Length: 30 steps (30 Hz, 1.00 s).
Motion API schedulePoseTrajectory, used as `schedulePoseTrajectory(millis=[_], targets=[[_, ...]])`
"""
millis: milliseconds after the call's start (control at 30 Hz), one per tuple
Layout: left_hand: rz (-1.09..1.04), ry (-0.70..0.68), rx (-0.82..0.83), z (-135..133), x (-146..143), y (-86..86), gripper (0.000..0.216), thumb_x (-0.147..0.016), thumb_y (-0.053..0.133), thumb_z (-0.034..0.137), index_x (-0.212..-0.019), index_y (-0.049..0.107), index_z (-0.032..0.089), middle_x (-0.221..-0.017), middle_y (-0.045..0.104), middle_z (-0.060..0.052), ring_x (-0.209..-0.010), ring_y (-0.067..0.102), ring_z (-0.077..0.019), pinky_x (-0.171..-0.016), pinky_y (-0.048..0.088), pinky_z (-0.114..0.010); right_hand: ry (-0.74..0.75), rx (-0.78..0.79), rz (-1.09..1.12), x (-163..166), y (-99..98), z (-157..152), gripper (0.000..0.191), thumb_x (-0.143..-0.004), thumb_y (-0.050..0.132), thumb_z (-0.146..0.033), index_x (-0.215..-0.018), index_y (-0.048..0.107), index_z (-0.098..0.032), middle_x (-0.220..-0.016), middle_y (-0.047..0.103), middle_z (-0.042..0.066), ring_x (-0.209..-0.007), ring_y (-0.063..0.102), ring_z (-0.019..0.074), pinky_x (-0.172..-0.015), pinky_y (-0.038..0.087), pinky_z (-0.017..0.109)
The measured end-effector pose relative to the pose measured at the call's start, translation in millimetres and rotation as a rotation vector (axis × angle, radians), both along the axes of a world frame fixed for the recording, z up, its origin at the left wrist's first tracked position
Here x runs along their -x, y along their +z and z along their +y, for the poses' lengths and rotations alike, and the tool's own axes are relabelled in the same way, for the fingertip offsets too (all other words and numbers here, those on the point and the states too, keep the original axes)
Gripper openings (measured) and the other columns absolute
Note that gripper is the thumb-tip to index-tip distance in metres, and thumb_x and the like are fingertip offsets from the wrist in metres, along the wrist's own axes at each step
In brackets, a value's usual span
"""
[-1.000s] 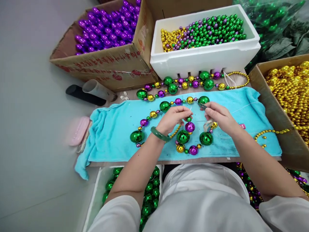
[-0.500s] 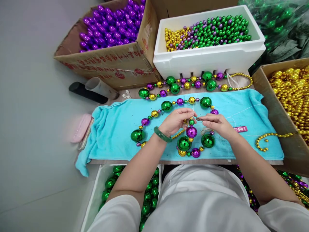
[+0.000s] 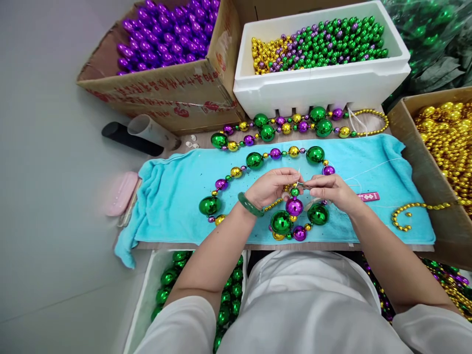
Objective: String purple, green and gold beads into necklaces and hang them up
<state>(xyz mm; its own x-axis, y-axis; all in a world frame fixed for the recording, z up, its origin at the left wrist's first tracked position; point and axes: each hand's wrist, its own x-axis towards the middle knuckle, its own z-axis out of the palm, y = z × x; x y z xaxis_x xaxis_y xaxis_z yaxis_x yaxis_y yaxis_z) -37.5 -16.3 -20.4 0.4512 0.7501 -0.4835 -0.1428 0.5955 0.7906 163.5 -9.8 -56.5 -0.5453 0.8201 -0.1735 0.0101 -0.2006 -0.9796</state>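
A bead necklace (image 3: 254, 161) of green, purple and gold balls lies in a loop on a turquoise towel (image 3: 173, 196). My left hand (image 3: 272, 187), with a green bangle on its wrist, pinches the strand just above a small green bead (image 3: 294, 191) and a purple ball (image 3: 294, 206). My right hand (image 3: 330, 189) is closed on a thin needle-like tool whose tip meets the left fingers. A fine thread (image 3: 372, 164) trails off to the right across the towel.
Behind the towel lie a finished necklace (image 3: 295, 125), a white foam box (image 3: 324, 83) of mixed beads and a cardboard box (image 3: 165, 93) of purple balls. A box of gold beads (image 3: 450, 142) stands right. A tray of green balls (image 3: 228, 300) sits below.
Both hands have drawn together over the strand near the small green bead; the right hand has shifted left toward the left fingers. The view has moved slightly.
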Motion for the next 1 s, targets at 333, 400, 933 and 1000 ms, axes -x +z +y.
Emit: schedulePoseTrajectory(millis=[333,400,933,1000], targets=[[0.026,-0.027,-0.020,-1.7,0.0,-5.3,0.027,-0.072,0.071,0.037,-0.079,0.062,0.013,-0.067,0.065,-0.004,-0.056,0.058,-0.0094,-0.040,0.035,-0.017,0.042,0.025,0.053,1.5,-4.2,2.2,0.022,-0.068,0.074,-0.035,-0.082,0.077,-0.019,-0.074,0.060,0.002,-0.068,0.052,0.0121,-0.059,0.037,0.025],[0.021,-0.028,-0.030,-1.6,-0.1,-5.9,0.028,-0.072,0.072,0.038,-0.079,0.061,0.013,-0.066,0.065,-0.003,-0.057,0.058,-0.0093,-0.040,0.035,-0.016,0.043,0.014,0.060,2.0,-4.9,3.2,0.020,-0.068,0.074,-0.034,-0.082,0.077,-0.019,-0.073,0.060,0.002,-0.067,0.052,0.0119,-0.059,0.037,0.025],[0.047,0.000,-0.071,-0.6,-4.2,-5.6,0.027,-0.072,0.071,0.038,-0.076,0.059,0.014,-0.064,0.063,-0.001,-0.058,0.056,-0.0088,-0.039,0.030,-0.016,0.010,-0.014,0.058,3.8,-6.1,2.4,0.020,-0.068,0.073,-0.036,-0.076,0.076,-0.018,-0.075,0.066,0.004,-0.072,0.056,0.0150,-0.064,0.041,0.027],[0.052,-0.010,-0.071,-0.3,-4.2,-6.0,0.028,-0.073,0.071,0.038,-0.076,0.059,0.014,-0.065,0.063,-0.001,-0.058,0.056,-0.0088,-0.040,0.030,-0.016,0.015,-0.049,0.035,3.7,-6.6,2.9,0.020,-0.070,0.071,-0.037,-0.072,0.074,-0.017,-0.072,0.064,0.003,-0.070,0.054,0.0142,-0.063,0.040,0.027]])
